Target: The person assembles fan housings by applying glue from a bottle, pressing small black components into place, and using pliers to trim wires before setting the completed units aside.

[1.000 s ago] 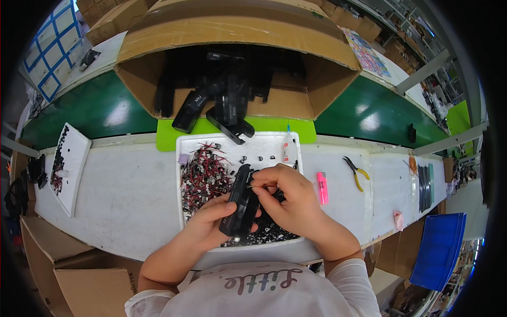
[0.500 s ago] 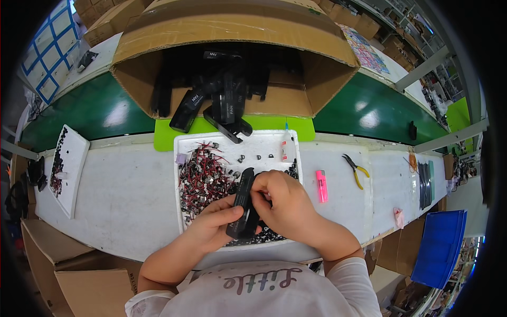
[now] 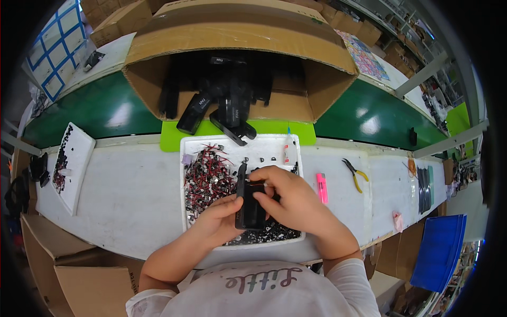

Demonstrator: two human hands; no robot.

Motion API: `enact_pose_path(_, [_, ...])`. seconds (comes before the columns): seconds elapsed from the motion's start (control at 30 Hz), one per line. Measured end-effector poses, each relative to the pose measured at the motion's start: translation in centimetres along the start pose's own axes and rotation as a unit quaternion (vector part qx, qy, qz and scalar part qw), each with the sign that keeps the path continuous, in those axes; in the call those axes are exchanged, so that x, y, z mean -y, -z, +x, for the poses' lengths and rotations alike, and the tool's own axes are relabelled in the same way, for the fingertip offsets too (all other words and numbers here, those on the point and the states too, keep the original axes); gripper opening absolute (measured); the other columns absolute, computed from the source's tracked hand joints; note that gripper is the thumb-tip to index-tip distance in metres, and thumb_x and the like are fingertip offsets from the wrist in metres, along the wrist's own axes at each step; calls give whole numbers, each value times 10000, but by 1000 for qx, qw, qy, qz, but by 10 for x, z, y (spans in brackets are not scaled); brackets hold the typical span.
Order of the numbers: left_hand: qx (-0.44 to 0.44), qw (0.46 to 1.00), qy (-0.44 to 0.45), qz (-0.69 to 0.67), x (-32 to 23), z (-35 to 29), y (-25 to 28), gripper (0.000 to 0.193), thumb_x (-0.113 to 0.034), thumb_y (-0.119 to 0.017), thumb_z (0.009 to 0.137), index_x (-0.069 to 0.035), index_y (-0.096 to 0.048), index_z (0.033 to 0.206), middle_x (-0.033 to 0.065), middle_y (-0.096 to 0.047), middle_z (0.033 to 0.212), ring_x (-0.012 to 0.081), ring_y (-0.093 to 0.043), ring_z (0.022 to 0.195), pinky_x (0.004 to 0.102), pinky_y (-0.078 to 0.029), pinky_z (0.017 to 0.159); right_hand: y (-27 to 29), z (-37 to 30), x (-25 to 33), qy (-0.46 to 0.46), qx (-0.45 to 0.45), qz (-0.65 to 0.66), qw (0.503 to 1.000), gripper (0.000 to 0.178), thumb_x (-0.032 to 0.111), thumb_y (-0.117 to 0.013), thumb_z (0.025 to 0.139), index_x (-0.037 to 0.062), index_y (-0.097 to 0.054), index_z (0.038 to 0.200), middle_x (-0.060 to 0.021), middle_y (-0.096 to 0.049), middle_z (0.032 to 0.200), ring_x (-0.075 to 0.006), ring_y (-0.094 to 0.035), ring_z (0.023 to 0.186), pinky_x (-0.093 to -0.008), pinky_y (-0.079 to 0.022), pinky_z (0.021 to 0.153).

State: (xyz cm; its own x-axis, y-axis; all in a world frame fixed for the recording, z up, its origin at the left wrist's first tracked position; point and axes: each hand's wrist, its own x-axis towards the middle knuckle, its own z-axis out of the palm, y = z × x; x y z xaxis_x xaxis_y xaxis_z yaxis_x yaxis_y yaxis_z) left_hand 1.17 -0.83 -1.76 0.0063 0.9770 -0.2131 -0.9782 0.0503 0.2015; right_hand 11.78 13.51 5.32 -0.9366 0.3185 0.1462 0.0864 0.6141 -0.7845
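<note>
A black plastic fan housing (image 3: 251,214) is held over a white foam tray (image 3: 186,224), turned so that its hollow side shows. My left hand (image 3: 217,217) wraps round its left side and lower part, thumb along the edge. At the upper right of the housing, my right hand (image 3: 291,199) has its fingers bent and closed, with the thumb against the opening. A thin reddish line, perhaps a wire, shows by those fingertips; what they pinch is hidden. In the tray lie a heap of small parts with red and black wires (image 3: 208,177) and many small black pieces (image 3: 274,232).
Beyond the tray, a cardboard box (image 3: 327,95) lies open with several black fan housings (image 3: 195,112). A glue bottle (image 3: 287,153) lies at the tray's far right. Rightward are a pink lighter (image 3: 322,188) and yellow-handled pliers (image 3: 357,175). Another foam tray (image 3: 80,174) stands left.
The housing has been turned from its narrow edge so that its hollow side faces up. My right fingers have shifted slightly over its upper end. The view has moved a little.
</note>
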Motion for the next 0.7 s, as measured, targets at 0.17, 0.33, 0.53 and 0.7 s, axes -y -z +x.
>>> enact_pose_path(0.17, [41,998,-51,1,2,0,-12,424,-254,-519,887,28,-455,1198,146,-549,1149,259,-519,1096,401,-377,977,22,-13,4,118,-66,-53,989,213,16,-648,717,22,-590,922,-117,-551,856,-242,-545,691,-307,-435,565])
enact_pose_path(0.33, [59,998,-5,4,8,1,-18,385,-244,-470,920,-8,-439,1223,115,-516,1191,221,-494,1116,375,-363,984,13,-32,19,186,49,-133,972,232,142,-739,648,39,-608,809,-93,-507,796,-272,-523,699,-366,-422,612])
enact_pose_path(0.53, [-59,852,-106,509,-15,1,-22,484,-195,-524,904,22,-345,1298,129,-490,1165,197,-517,1064,303,-420,907,64,-43,-8,74,-12,-200,977,145,58,-716,646,17,-593,711,-100,-505,693,-277,-506,626,-356,-411,554])
enact_pose_path(0.7, [-239,499,-398,732,-90,37,-5,610,-166,-673,760,15,-367,1255,194,-425,1139,295,-432,1085,359,-365,922,120,-19,-118,-128,-165,-324,923,118,102,-678,710,17,-639,782,-144,-528,790,-324,-556,716,-399,-450,619])
